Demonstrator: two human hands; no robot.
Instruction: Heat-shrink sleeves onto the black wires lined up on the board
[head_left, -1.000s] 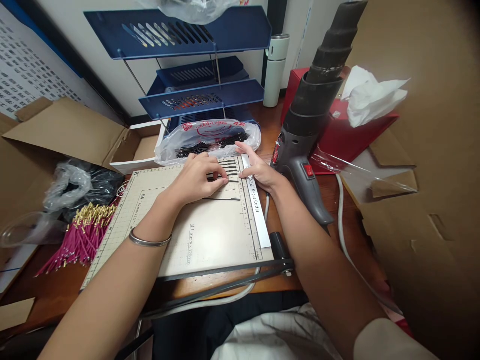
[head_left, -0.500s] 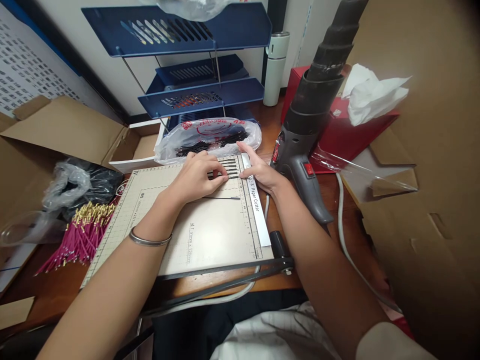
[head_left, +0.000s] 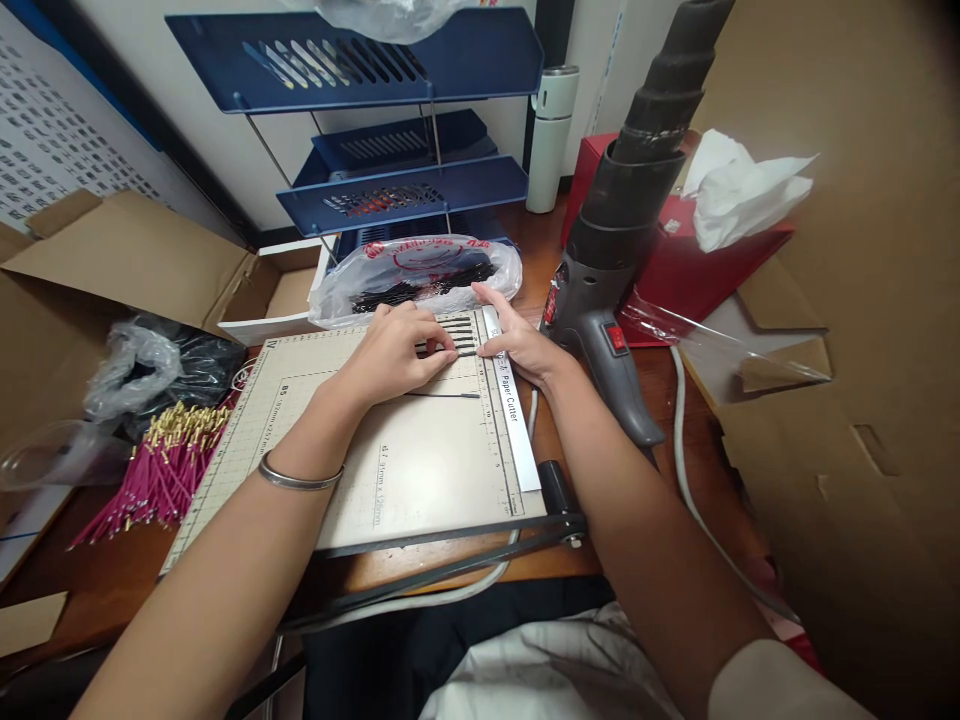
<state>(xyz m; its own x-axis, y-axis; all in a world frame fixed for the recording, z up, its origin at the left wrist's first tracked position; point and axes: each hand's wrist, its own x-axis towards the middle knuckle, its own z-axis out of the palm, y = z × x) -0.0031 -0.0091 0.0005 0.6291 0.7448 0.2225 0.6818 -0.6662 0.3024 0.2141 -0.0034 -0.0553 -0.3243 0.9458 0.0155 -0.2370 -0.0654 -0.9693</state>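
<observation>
The left hand (head_left: 397, 352) lies low over the board, thumb and forefinger drawn together at the tips, and they appear to be pinching the nearest black cord (head_left: 467, 353) of a neat little row. Opposite it comes the right hand (head_left: 525, 345), its forefinger stretched away and its thumb tip right at that cord's end, fingers spread rather than closed on anything. And where is all this? Up at the far right of a cream paper cutter (head_left: 435, 470), beside its white edge strip (head_left: 519, 440), the cutter itself lying flat on the wooden table (head_left: 420, 572). Now the handling: these cords look very light and thin, likely bendy along the length and a touch firmer at the thicker ends, so the sensible hold would be a fingertip pinch near that end. Hardly fragile, one would judge, but easily nudged out of line on such a smooth surface. And the look of them: dark, slim, laid side by side, thickened ends toward the ruler scale, the rest tucked from sight under the left hand. One lone cord (head_left: 469, 396) lies apart, nearer the wearer, and a dark tangle (head_left: 390, 298) sits in the clear plastic bag (head_left: 328, 302) just beyond.
</observation>
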